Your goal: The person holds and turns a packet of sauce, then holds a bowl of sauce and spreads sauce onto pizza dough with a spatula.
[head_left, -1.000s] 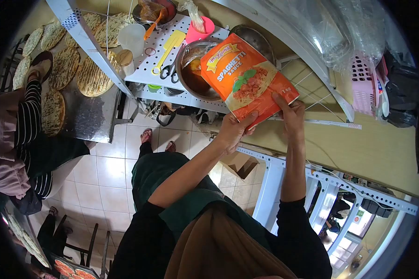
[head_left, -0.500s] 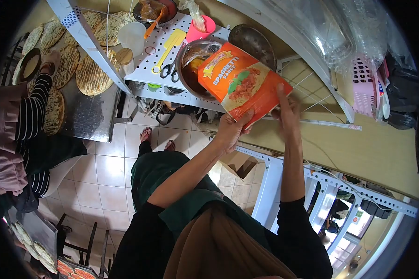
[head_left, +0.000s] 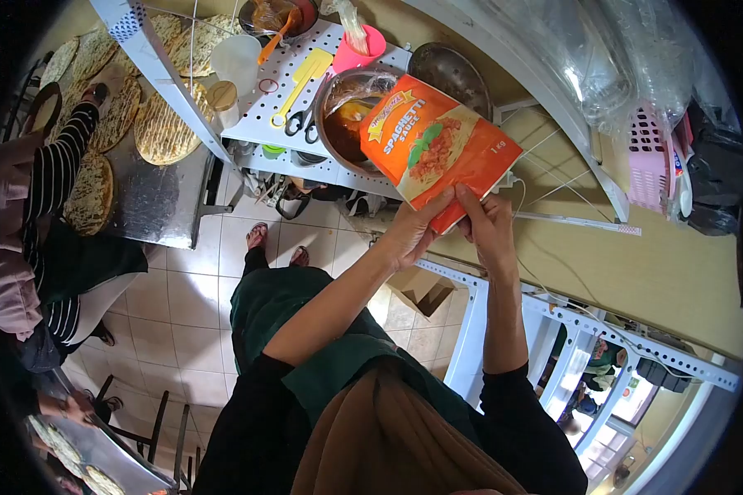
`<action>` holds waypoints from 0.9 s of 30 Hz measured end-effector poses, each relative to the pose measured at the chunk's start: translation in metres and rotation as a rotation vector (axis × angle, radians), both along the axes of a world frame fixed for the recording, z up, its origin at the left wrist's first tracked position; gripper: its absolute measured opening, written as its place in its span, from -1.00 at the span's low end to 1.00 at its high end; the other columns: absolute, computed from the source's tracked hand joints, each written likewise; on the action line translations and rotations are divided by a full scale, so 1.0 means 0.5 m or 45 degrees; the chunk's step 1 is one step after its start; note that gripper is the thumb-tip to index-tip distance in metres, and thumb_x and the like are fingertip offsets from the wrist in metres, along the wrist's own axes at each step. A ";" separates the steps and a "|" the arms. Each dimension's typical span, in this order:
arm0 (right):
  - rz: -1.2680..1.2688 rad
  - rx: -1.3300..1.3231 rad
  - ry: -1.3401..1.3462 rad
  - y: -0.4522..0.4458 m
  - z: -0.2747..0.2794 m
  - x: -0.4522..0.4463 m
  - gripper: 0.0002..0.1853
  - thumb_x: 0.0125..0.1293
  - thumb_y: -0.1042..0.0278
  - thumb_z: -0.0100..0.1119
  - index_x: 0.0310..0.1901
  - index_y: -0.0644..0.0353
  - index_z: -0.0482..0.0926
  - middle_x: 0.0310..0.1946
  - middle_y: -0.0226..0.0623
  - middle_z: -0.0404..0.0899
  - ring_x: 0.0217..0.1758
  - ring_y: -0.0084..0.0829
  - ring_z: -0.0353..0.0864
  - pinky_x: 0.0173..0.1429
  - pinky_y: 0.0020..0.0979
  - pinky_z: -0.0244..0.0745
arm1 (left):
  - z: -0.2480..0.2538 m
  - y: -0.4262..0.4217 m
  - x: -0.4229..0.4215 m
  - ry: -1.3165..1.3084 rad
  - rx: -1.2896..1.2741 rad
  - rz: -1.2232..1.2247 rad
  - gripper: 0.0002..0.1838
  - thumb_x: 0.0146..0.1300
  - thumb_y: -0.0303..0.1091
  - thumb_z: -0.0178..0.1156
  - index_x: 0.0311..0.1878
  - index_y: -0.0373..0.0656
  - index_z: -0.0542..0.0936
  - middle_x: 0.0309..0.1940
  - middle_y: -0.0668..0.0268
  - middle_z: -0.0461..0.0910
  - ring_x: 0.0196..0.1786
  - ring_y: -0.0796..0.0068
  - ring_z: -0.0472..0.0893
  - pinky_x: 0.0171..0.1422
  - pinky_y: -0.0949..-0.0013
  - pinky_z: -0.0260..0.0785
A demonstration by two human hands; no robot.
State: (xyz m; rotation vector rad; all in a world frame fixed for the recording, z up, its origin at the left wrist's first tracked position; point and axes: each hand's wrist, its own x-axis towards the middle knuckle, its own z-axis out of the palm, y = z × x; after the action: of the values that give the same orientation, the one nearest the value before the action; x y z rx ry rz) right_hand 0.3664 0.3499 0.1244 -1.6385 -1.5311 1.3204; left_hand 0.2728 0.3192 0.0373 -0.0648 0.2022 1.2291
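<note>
An orange spaghetti sauce pouch [head_left: 446,144] is tilted over a metal bowl [head_left: 332,136] of red sauce, its printed front facing up. My left hand [head_left: 417,229] grips the pouch's lower edge, thumb on top. Close beside it, my right hand [head_left: 487,227] pinches the same edge, its thumb near my left thumb. The pouch covers the bowl's right part, so its far end and any opening cannot be made out. Inside the bowl lie clear plastic and a yellowish utensil end [head_left: 355,111].
On the perforated shelf [head_left: 252,124] lie a yellow spatula [head_left: 301,82], black-handled scissors [head_left: 299,124] and a pink cup [head_left: 359,49]. A dark pan [head_left: 450,74] stands behind the pouch. At left, a co-worker's striped sleeve [head_left: 58,177] reaches over flat breads [head_left: 169,124] on a metal table.
My right hand has slid down from the pouch's right edge to its lower edge, beside my left hand. At lower left, another person's hand has come into view.
</note>
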 end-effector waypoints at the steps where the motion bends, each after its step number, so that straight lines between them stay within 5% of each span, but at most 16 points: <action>1: -0.006 0.005 -0.014 -0.002 0.000 -0.002 -0.72 0.33 0.22 0.11 -0.46 0.22 0.57 -0.74 -0.53 0.39 -0.79 -0.78 0.14 -0.71 -0.63 -0.06 | 0.006 0.001 -0.002 -0.039 0.014 -0.007 -0.59 0.24 -0.19 0.21 0.09 -0.13 0.42 -0.02 0.40 0.51 -0.01 0.56 0.52 0.08 0.41 0.40; 7: 0.116 0.074 -0.353 0.006 0.006 0.005 -0.64 0.32 0.21 0.12 -0.58 0.26 0.54 -0.79 -0.47 0.38 -0.80 -0.74 0.21 -0.72 -0.61 0.00 | -0.004 0.010 0.007 -0.147 -0.087 0.030 -0.58 0.23 -0.20 0.22 0.08 -0.14 0.42 0.01 0.33 0.51 0.02 0.50 0.53 0.10 0.41 0.40; 10: 0.207 0.157 -0.426 0.007 -0.007 0.016 -0.68 0.30 0.30 0.13 -0.53 0.35 0.58 -0.77 -0.38 0.46 -0.74 -0.70 0.33 -0.65 -0.55 0.18 | -0.011 0.013 0.006 -0.173 -0.164 0.042 -0.53 0.22 -0.17 0.22 0.13 -0.13 0.37 0.04 0.26 0.49 0.05 0.41 0.54 0.08 0.29 0.47; 22: 0.112 0.209 -0.389 -0.027 0.013 0.032 -0.69 0.28 0.31 0.18 -0.58 0.32 0.58 -0.76 -0.45 0.43 -0.72 -0.74 0.30 -0.65 -0.59 0.13 | -0.049 0.048 -0.037 -0.205 -0.271 0.078 -0.50 0.22 -0.12 0.19 0.15 -0.13 0.35 0.05 0.25 0.50 0.09 0.37 0.53 0.19 0.21 0.43; 27: 0.074 0.032 -0.214 -0.026 0.017 0.048 -0.73 0.30 0.27 0.15 -0.44 0.31 0.58 -0.76 -0.49 0.42 -0.73 -0.75 0.27 -0.67 -0.59 0.10 | -0.055 0.052 -0.035 -0.157 -0.250 0.128 -0.52 0.25 -0.11 0.16 0.15 -0.12 0.36 0.06 0.26 0.51 0.09 0.39 0.53 0.19 0.20 0.42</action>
State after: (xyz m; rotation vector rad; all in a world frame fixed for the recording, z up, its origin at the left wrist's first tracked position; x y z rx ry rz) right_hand 0.3905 0.3371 0.1330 -1.7390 -1.6972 1.2136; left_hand 0.2553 0.3450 0.0098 -0.3231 0.2136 1.2981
